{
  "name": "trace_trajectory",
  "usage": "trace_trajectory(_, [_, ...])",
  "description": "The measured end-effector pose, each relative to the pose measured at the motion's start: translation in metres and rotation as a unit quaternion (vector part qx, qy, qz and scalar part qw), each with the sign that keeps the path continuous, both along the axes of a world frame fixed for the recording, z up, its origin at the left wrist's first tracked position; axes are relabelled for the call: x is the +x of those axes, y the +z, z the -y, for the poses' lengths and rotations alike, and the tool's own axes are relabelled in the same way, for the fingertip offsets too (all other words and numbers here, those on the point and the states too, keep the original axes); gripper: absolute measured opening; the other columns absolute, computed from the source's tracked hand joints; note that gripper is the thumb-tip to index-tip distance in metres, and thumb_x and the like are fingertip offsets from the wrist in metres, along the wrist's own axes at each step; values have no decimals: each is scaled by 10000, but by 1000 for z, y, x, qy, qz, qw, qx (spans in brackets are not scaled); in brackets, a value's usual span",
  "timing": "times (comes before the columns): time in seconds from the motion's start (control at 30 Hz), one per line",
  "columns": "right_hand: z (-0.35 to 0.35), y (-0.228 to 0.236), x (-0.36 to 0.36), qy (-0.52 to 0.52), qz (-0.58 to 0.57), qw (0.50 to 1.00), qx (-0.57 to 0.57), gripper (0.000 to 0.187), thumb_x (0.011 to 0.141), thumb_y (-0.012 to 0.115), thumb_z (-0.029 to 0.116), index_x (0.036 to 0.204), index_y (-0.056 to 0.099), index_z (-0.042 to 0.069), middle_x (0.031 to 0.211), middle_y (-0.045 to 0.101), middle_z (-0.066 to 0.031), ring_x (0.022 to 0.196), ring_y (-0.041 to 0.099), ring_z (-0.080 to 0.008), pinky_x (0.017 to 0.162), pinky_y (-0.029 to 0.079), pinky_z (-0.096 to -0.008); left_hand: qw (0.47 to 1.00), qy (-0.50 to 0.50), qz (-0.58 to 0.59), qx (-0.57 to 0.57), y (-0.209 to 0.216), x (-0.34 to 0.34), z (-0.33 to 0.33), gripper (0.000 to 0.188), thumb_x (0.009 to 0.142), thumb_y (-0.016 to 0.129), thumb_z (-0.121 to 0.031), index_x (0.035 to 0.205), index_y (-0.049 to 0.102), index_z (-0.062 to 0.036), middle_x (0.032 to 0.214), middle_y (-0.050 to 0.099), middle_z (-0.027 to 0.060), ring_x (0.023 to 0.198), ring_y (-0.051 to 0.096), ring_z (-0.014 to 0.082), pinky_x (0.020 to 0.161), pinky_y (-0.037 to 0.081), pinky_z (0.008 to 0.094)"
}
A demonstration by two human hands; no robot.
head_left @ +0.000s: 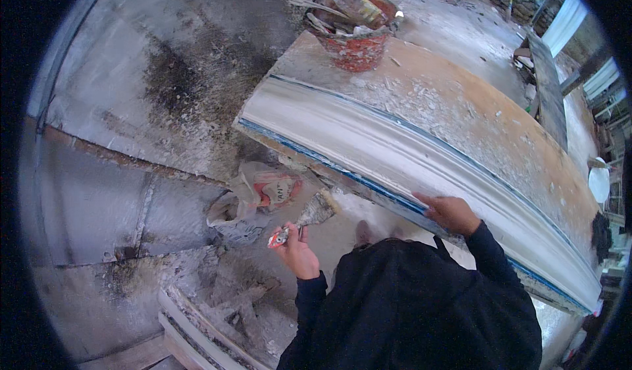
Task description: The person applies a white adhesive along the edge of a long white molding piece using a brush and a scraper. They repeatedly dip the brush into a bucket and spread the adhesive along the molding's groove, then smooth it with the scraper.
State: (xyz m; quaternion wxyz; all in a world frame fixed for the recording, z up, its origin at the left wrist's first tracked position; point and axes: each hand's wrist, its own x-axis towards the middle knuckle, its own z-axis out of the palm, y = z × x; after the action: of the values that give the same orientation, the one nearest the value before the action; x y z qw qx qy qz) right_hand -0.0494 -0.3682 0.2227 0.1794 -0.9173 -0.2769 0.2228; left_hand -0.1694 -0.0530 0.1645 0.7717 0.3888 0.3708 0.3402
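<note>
My left hand (299,255) is closed around the red and white handle of a flat paintbrush (317,208). Grey crust covers its wide part, and its end is yellowish. A long white plaster moulding (368,139) with lengthwise ridges lies on the bench, with blue strips along its two long edges. On its near edge rests my right hand (454,214), fingers stretched to the left over the white surface by the blue strip (388,197). The undersides of those fingers are hidden.
A plaster-spattered red bucket (355,49) holding tools stands at the bench's far left. Plaster crumbs litter the brown bench top (454,90). Below, left of my feet, sit plastic bags (253,195). Pale curved lengths (197,327) lie lower left. A stained grey table (112,93) extends to the left.
</note>
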Motion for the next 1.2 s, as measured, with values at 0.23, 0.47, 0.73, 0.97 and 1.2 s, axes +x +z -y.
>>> trace_trajectory(0.23, [52, -10, -30, -48, 17, 998, -42, 300, 837, 588, 315, 1131, 623, 266, 773, 623, -84, 673, 619, -296, 575, 475, -415, 999, -47, 23, 13, -1, 23, 9, 301, 842, 640, -70, 1056, 441, -143, 1052, 528, 29, 955, 532, 159, 783, 493, 348])
trace_trajectory(0.47, [52, -17, -20, 3, 25, 999, -35, 275, 828, 596, 302, 1096, 643, 258, 786, 620, -82, 676, 616, -300, 581, 475, -424, 998, -59, 7, 5, -2, 29, 16, 332, 837, 647, -72, 1073, 429, -153, 1073, 519, 33, 964, 527, 167, 795, 476, 361])
trace_trajectory(0.73, [2, -23, 19, 75, 41, 996, 16, 298, 818, 589, 259, 1112, 635, 244, 768, 599, -101, 684, 605, -308, 603, 469, -421, 1000, -21, -3, 14, -3, 24, 12, 313, 852, 618, -56, 1077, 417, -137, 1095, 498, 47, 986, 514, 173, 824, 474, 389])
trace_trajectory(0.97, [-71, -47, 58, 191, 64, 977, 74, 197, 825, 555, 241, 981, 650, 170, 744, 617, -138, 689, 620, -325, 595, 489, -441, 1000, 11, 3, 19, 1, 13, 7, 311, 857, 609, -52, 1085, 416, -137, 1089, 495, 48, 989, 516, 173, 819, 479, 383])
trace_trajectory(1.2, [-119, 16, 21, 126, 58, 986, 89, 212, 820, 557, 220, 1005, 655, 189, 762, 622, -119, 709, 626, -304, 580, 487, -423, 996, 72, 44, 26, 17, -9, 0, 307, 867, 610, -90, 1108, 425, -132, 1074, 532, 63, 977, 533, 172, 818, 478, 357])
